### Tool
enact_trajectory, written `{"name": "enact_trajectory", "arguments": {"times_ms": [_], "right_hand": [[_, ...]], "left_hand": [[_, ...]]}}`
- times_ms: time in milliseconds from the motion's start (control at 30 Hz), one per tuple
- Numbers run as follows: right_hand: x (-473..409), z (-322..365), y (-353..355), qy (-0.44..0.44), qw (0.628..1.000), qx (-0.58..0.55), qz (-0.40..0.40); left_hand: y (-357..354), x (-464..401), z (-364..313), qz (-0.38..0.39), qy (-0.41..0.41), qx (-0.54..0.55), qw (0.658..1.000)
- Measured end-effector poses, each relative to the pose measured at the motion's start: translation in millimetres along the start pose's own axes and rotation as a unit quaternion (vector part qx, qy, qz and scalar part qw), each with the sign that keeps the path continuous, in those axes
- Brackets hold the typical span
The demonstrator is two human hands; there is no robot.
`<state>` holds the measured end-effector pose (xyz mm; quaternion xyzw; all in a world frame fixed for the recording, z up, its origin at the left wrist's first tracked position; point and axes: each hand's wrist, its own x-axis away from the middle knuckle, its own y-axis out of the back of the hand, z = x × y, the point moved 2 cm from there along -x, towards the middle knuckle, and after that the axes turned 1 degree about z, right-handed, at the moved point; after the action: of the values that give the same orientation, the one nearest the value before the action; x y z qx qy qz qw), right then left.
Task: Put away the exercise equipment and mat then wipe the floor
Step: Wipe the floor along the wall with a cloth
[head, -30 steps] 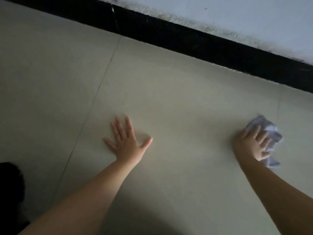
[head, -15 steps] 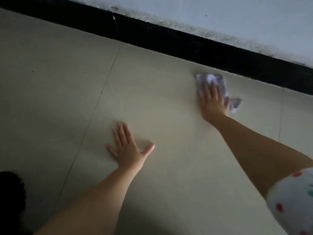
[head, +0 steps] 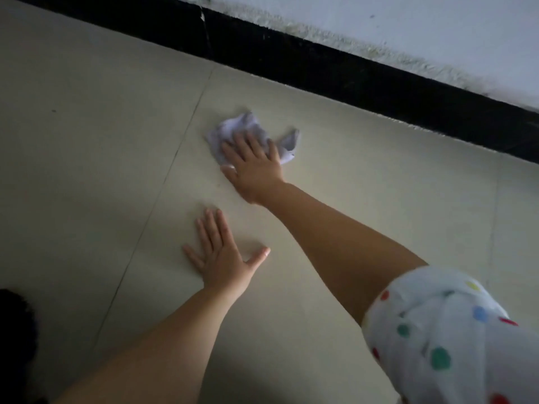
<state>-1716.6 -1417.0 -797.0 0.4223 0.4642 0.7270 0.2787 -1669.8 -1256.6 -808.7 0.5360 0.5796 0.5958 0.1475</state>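
A crumpled pale cloth (head: 233,128) lies on the beige tiled floor (head: 364,176), pressed down by my right hand (head: 253,167), whose fingers spread over it. The cloth sticks out beyond my fingertips and to the right of the hand. My left hand (head: 223,258) rests flat on the floor nearer to me, fingers apart, holding nothing. My right arm crosses from the lower right, with a white sleeve with coloured dots (head: 443,336) at the shoulder. No exercise equipment or mat is in view.
A black skirting strip (head: 350,71) runs along the foot of a white wall (head: 437,27) at the far side. A tile joint (head: 163,182) runs diagonally left of both hands. A dark shape (head: 14,345) sits at the lower left corner.
My right hand has swept the cloth from the right side, up near the skirting, then leftward to above my left hand. The left hand has stayed planted on the floor.
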Motion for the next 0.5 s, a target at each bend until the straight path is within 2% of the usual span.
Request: {"name": "enact_trajectory", "arguments": {"times_ms": [33,100,200,333,400,433,500], "right_hand": [[-13,4,6,0.042,0.999,0.011,0.025],[-23,-20,18,0.057,0.997,0.033,0.03],[0,-107,20,-0.063,0.998,-0.004,-0.012],[92,-217,16,-0.23,0.972,-0.031,-0.04],[148,-258,14,-0.335,0.938,-0.074,-0.048],[177,-275,12,-0.405,0.906,-0.107,-0.061],[218,-297,1,-0.542,0.818,-0.169,-0.097]], "left_hand": [[1,0,0,-0.003,-0.001,0.0,1.0],[2,0,1,-0.01,-0.003,0.003,1.0],[-1,1,2,-0.004,0.001,0.003,1.0],[-4,-1,3,-0.009,-0.004,-0.013,1.0],[-6,-1,3,-0.008,-0.004,-0.016,1.0],[-7,-2,4,-0.01,-0.005,-0.017,1.0],[-6,-2,4,-0.018,-0.006,-0.016,1.0]]}}
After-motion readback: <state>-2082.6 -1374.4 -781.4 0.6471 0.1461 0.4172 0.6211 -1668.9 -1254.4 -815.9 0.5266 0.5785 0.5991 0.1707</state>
